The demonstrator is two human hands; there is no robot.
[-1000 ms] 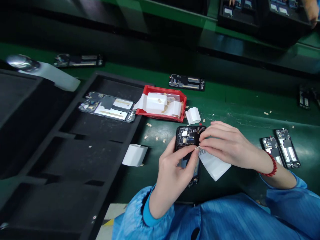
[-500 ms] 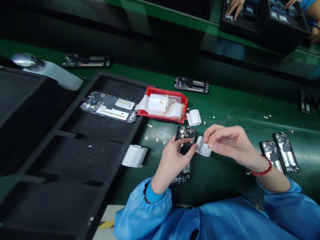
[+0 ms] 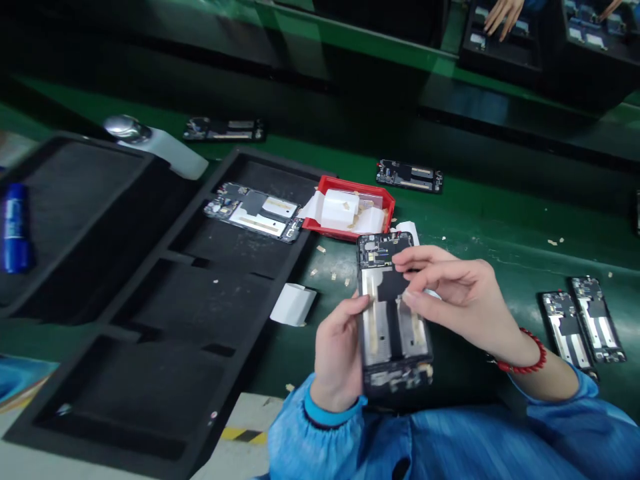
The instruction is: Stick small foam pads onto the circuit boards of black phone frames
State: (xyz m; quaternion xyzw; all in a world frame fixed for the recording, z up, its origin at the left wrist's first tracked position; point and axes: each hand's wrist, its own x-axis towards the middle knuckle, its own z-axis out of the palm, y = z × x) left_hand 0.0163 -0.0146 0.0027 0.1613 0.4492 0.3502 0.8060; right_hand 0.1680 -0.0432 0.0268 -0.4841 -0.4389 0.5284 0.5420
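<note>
Black phone frame in the left grip, partly beneath the right hand.

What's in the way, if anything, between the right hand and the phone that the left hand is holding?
Nothing I can see. The right hand reaches over the open phone, maybe touching it. Something white peeks out under that hand, by the phone's edge, but doesn't seem to block it.

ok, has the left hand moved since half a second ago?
Yes. Judged against the red bin, the left hand has moved left in the picture and closer to the wearer's body, now holding the open phone.
</note>
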